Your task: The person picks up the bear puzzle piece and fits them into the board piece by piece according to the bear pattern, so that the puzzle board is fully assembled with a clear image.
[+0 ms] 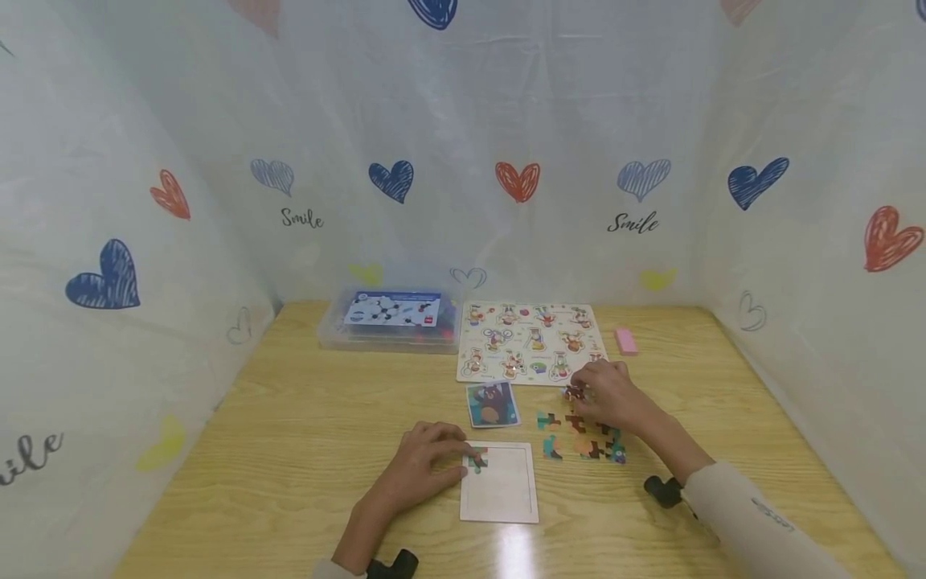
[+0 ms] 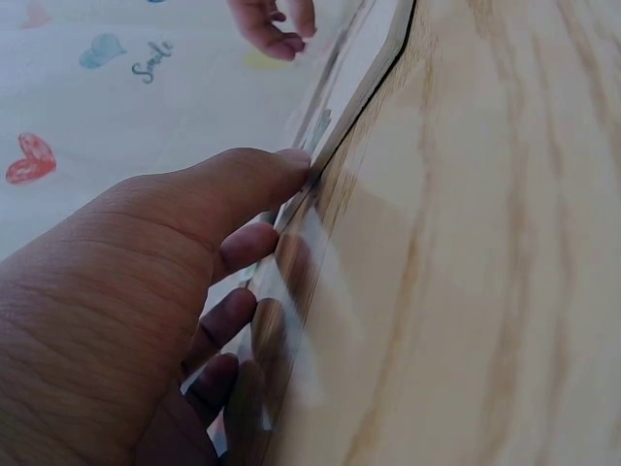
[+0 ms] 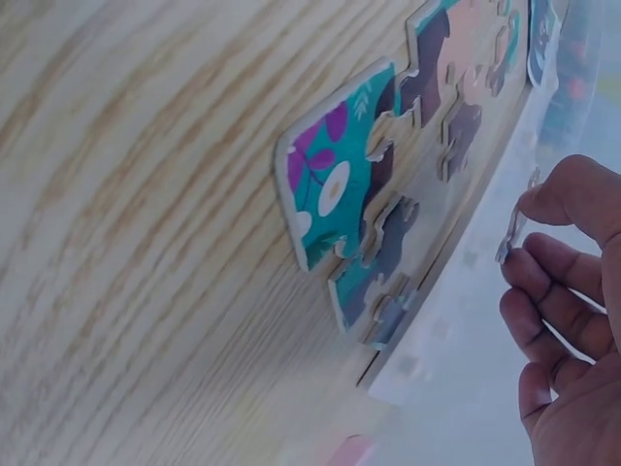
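Observation:
My left hand (image 1: pixel 427 462) rests at the left side of a pale square puzzle tray (image 1: pixel 501 494), fingers extended. Its index finger touches a jigsaw piece (image 1: pixel 478 461) lying in the tray's upper left corner. In the left wrist view the thumb (image 2: pixel 262 175) lies along the tray's edge. My right hand (image 1: pixel 611 398) is above the loose pieces, pinching a thin puzzle piece (image 3: pixel 514 221) between thumb and fingertips, clear of the table in the right wrist view. Below it lie several teal and brown puzzle pieces (image 1: pixel 551 448), one bearing purple leaves (image 3: pixel 325 180).
A bear picture card (image 1: pixel 492 404) lies just behind the tray. Farther back are a board with animal figures (image 1: pixel 535 342), a clear plastic box (image 1: pixel 391 322) with a blue label, and a pink block (image 1: pixel 625 342). Heart-printed curtains enclose the wooden table (image 1: pixel 289 450).

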Motion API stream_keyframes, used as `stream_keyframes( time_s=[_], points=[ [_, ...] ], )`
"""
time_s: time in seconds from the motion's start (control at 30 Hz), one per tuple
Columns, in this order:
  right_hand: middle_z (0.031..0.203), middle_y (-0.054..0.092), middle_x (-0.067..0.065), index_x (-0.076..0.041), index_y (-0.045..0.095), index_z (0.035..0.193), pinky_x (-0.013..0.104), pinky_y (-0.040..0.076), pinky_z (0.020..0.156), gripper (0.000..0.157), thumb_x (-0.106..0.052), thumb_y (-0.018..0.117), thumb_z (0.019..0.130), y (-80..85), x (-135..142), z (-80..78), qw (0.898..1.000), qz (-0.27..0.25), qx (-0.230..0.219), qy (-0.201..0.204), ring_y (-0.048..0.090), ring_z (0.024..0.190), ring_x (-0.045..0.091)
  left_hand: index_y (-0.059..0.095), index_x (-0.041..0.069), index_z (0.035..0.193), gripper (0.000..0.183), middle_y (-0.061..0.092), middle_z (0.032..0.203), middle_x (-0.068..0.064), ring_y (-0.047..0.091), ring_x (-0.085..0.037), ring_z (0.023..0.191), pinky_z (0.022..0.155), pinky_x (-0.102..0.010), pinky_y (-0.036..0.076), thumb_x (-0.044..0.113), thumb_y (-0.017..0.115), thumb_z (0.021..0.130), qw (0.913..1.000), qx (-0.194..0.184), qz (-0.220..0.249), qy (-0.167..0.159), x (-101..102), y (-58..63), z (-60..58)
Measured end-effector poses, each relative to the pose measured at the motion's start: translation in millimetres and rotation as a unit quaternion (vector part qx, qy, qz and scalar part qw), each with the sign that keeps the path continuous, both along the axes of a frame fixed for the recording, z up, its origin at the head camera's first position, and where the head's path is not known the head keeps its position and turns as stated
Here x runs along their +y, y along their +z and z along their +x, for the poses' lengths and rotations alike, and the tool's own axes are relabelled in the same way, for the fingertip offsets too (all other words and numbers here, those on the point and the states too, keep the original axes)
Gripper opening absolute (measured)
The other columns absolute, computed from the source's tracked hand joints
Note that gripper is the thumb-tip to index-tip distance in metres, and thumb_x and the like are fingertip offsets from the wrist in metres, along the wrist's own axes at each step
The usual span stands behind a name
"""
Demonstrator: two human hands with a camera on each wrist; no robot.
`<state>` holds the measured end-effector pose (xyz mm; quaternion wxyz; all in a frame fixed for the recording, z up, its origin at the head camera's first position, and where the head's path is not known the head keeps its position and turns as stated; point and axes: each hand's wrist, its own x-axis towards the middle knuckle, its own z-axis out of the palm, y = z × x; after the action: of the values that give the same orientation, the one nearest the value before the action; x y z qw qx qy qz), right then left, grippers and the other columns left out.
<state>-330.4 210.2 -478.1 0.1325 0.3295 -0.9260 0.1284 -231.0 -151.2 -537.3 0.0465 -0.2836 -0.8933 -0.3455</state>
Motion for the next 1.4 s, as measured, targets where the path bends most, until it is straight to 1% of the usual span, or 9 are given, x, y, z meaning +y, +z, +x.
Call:
stream_keyframes(
  time_s=[0.17, 0.4, 0.67, 0.73, 0.87, 1.03, 1.2, 1.3, 1.4],
  points=[
    [0.085, 0.066, 0.000, -0.009, 0.072, 0.088, 0.045, 0.033, 0.074, 0.016, -0.013, 0.082, 0.077, 2.1, -1.7, 0.7, 1.000, 0.000, 0.000, 0.002, 0.058, 0.085, 0.022, 0.072, 0.036, 0.118, 0.025, 0.058, 0.129, 0.007, 0.044, -0.016, 0.113, 0.094, -0.052, 0.034, 0.033, 0.071, 0.094, 1.0000, -0.004, 0.000, 0.001, 0.3, 0.4, 0.5],
    [0.085, 0.065, -0.002, -0.010, 0.072, 0.091, 0.046, 0.034, 0.076, 0.018, -0.014, 0.083, 0.076, 5.0, -4.2, 2.4, 1.000, 0.000, 0.001, 0.006, 0.059, 0.087, 0.022, 0.072, 0.036, 0.118, 0.024, 0.058, 0.129, 0.006, 0.044, -0.016, 0.113, 0.094, -0.051, 0.034, 0.033, 0.071, 0.094, 1.0000, -0.007, -0.002, 0.001, 0.1, 1.0, -0.5],
    [0.092, 0.067, 0.000, -0.011, 0.072, 0.094, 0.051, 0.035, 0.081, 0.017, -0.012, 0.080, 0.079, 9.5, -6.0, 6.6, 1.000, -0.007, -0.015, 0.011, 0.059, 0.093, 0.024, 0.074, 0.030, 0.118, 0.025, 0.059, 0.129, 0.003, 0.045, -0.020, 0.116, 0.093, -0.051, 0.035, 0.030, 0.073, 0.093, 0.9999, 0.010, -0.002, -0.002, 0.3, 1.8, -1.3],
    [0.094, 0.067, 0.000, -0.011, 0.072, 0.096, 0.051, 0.035, 0.082, 0.018, -0.012, 0.080, 0.080, 10.5, -6.3, 7.8, 1.000, -0.007, -0.021, 0.010, 0.059, 0.094, 0.025, 0.074, 0.028, 0.118, 0.026, 0.060, 0.129, 0.002, 0.046, -0.021, 0.117, 0.093, -0.051, 0.035, 0.029, 0.073, 0.092, 1.0000, 0.009, 0.000, 0.000, 0.3, 1.6, -1.5],
    [0.094, 0.066, 0.000, -0.010, 0.072, 0.098, 0.051, 0.034, 0.082, 0.019, -0.013, 0.081, 0.080, 12.6, -7.1, 10.1, 1.000, -0.008, -0.025, 0.011, 0.059, 0.095, 0.024, 0.074, 0.029, 0.117, 0.025, 0.060, 0.129, 0.003, 0.045, -0.021, 0.117, 0.094, -0.052, 0.034, 0.030, 0.073, 0.092, 1.0000, 0.003, -0.001, 0.001, 0.2, 1.2, -1.4],
    [0.092, 0.066, -0.001, -0.011, 0.072, 0.095, 0.048, 0.033, 0.081, 0.018, -0.014, 0.081, 0.080, 14.3, -8.7, 12.8, 1.000, -0.013, -0.015, 0.022, 0.058, 0.093, 0.023, 0.074, 0.030, 0.117, 0.025, 0.060, 0.128, 0.003, 0.046, -0.020, 0.116, 0.093, -0.051, 0.034, 0.031, 0.073, 0.092, 0.9999, 0.011, 0.002, -0.002, -0.1, 0.6, -1.1],
    [0.088, 0.065, -0.002, -0.013, 0.070, 0.089, 0.046, 0.032, 0.078, 0.015, -0.012, 0.080, 0.078, 15.3, -9.6, 16.1, 0.999, -0.025, -0.003, 0.035, 0.056, 0.088, 0.022, 0.074, 0.031, 0.117, 0.024, 0.060, 0.128, 0.003, 0.046, -0.020, 0.116, 0.092, -0.051, 0.035, 0.031, 0.072, 0.092, 0.9998, 0.017, 0.000, -0.004, -0.3, -0.3, -1.7],
    [0.087, 0.064, -0.002, -0.013, 0.069, 0.088, 0.045, 0.031, 0.078, 0.015, -0.011, 0.080, 0.078, 16.1, -10.8, 17.6, 0.999, -0.027, -0.004, 0.038, 0.055, 0.086, 0.021, 0.074, 0.031, 0.116, 0.024, 0.060, 0.127, 0.004, 0.046, -0.019, 0.116, 0.092, -0.049, 0.035, 0.031, 0.073, 0.092, 0.9998, 0.017, -0.005, 0.000, -0.5, -0.4, -1.7],
    [0.086, 0.064, -0.004, -0.014, 0.068, 0.088, 0.047, 0.032, 0.081, 0.015, -0.013, 0.081, 0.079, 16.6, -12.4, 18.4, 0.999, -0.023, -0.010, 0.036, 0.054, 0.087, 0.020, 0.074, 0.031, 0.116, 0.024, 0.061, 0.127, 0.004, 0.047, -0.018, 0.114, 0.092, -0.048, 0.035, 0.032, 0.073, 0.092, 0.9998, 0.015, -0.009, 0.003, -0.2, -0.2, -2.0]
  ],
)
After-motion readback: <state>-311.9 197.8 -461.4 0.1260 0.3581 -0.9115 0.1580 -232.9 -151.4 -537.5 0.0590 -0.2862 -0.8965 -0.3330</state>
